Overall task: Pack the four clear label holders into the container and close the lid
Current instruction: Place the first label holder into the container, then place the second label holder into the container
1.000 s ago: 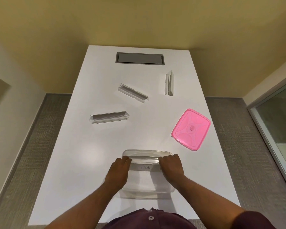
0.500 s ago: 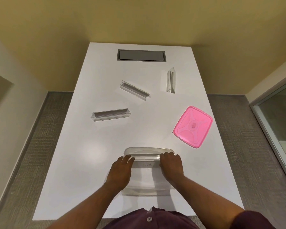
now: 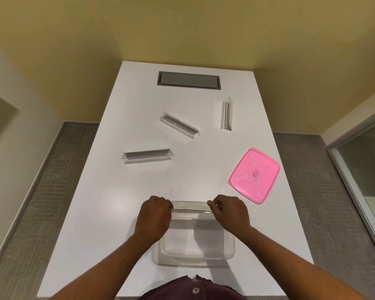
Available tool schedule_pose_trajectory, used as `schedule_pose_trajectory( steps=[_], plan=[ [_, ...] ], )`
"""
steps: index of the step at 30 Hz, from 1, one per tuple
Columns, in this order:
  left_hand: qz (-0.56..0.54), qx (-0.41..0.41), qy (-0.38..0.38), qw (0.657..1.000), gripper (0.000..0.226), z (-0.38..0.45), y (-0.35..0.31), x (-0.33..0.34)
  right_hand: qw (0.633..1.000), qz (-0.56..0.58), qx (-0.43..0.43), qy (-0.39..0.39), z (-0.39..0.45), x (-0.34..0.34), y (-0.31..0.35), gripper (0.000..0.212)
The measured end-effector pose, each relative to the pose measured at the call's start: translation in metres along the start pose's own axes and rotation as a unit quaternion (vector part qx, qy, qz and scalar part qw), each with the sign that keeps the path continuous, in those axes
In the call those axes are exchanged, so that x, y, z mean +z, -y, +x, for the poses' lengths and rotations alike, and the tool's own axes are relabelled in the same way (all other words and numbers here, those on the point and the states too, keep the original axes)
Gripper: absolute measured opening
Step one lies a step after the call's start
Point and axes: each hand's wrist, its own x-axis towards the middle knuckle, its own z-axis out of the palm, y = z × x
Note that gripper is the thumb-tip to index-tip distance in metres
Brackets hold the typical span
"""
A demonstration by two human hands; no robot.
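A clear open container [image 3: 196, 247] stands at the table's near edge. One clear label holder [image 3: 191, 211] lies across its far end. My left hand [image 3: 154, 215] grips that holder's left end and my right hand [image 3: 230, 212] grips its right end, fingers curled. Three more clear label holders lie loose on the white table: one at the left [image 3: 147, 156], one slanted in the middle [image 3: 179, 125], and one pointing away at the right [image 3: 226, 113]. The pink lid [image 3: 254, 175] rests flat to the right of the container, apart from it.
The white table [image 3: 108, 202] has a grey recessed cable hatch [image 3: 188, 80] at its far end. Grey carpet runs along both long sides. A yellow wall stands behind, and a glass panel [image 3: 364, 176] is at the right.
My fingers have gone from lying flat on the holder to curling around its two ends. Both hands have shifted slightly toward the container's far rim. The loose holders and lid have not moved.
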Motion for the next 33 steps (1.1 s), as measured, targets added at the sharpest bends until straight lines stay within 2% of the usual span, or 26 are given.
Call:
schedule_pose_trajectory(
  steps=[3,7,13,18,22,26,29,33],
  plan=[
    [-0.059,-0.072,-0.052,0.994,0.010,0.017,0.011,-0.007,0.991,0.117,0.041,0.048,0.027,-0.006,0.013,0.029],
    [-0.099,-0.173,-0.057,0.978,0.014,0.045,0.045,-0.010,0.969,0.218,0.080,0.086,0.070,-0.001,0.032,0.022],
    [-0.179,-0.279,-0.066,0.941,0.012,0.081,0.109,-0.011,0.952,0.242,0.090,0.163,0.131,0.017,0.064,0.023],
    [-0.264,-0.364,-0.110,0.886,0.013,0.120,0.146,-0.017,0.938,0.249,0.105,0.216,0.183,0.033,0.089,0.034],
    [-0.346,-0.460,-0.068,0.815,0.045,0.156,0.170,-0.024,0.900,0.329,0.174,0.225,0.221,0.044,0.107,0.043],
    [-0.369,-0.454,-0.039,0.810,0.061,0.183,0.183,-0.028,0.866,0.390,0.225,0.215,0.251,0.053,0.122,0.042],
    [-0.392,-0.446,-0.017,0.804,0.065,0.198,0.184,-0.030,0.842,0.417,0.261,0.221,0.263,0.057,0.136,0.032],
    [-0.409,-0.444,0.004,0.797,0.066,0.204,0.179,-0.025,0.826,0.430,0.279,0.236,0.268,0.064,0.147,0.029]
  ],
)
